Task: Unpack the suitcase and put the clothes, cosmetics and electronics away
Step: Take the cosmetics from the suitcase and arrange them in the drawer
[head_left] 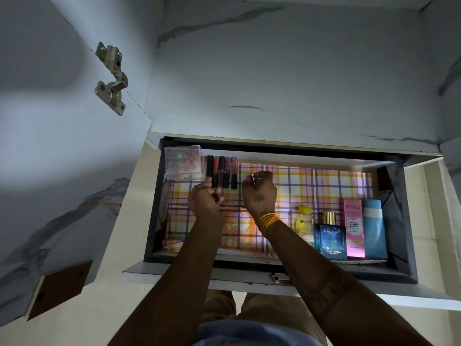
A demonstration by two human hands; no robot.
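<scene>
An open drawer (274, 264) lined with checked paper (311, 186) holds cosmetics. Several lip gloss tubes (222, 171) stand in a row at its back left, beside a clear plastic box (183, 162) of small items. My left hand (204, 199) is curled around tubes at the foot of that row. My right hand (259, 189) pinches a small red cosmetic item (250, 178) just right of the row. At the front right stand a yellow Garnier bottle (304, 224), a blue cologne box (331, 240), a pink Pond's box (354, 227) and a light blue tube (374, 228).
The marble-patterned cupboard back wall (274, 71) rises behind the drawer. An open door with a metal hinge (112, 78) stands at the left. A brown wooden block (59, 288) sticks out at the lower left. The drawer's middle shows bare liner.
</scene>
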